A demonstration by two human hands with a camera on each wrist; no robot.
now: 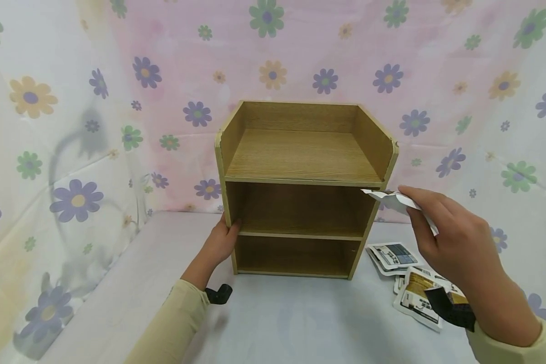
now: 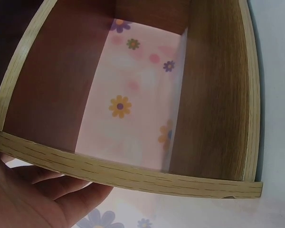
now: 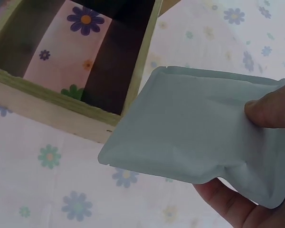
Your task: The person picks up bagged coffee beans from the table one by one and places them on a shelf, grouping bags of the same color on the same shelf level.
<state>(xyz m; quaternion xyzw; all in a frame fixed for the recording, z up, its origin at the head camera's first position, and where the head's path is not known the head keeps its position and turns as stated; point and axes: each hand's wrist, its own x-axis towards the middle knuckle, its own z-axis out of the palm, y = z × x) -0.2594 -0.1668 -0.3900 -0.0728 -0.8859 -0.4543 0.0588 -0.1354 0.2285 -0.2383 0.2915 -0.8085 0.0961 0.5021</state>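
Observation:
A small wooden shelf [image 1: 300, 236] with an open top tier and two compartments stands upright at the middle of the table. My left hand [image 1: 220, 240] grips its left side panel, the thumb at the front edge and the fingers along the outer face, as the left wrist view shows. Beside the shelf's right side, my right hand [image 1: 455, 242] pinches a flat, sealed pouch [image 3: 194, 128] between thumb and fingers. The pouch's plain pale side shows in the right wrist view. In the head view its far end overlaps the right edge of the middle compartment.
Several printed pouches [image 1: 420, 298] lie in a loose pile on the pale tabletop [image 1: 296, 323], right of the shelf and partly behind my right hand. A flower-patterned cloth [image 1: 296, 50] hangs behind the shelf and along both sides.

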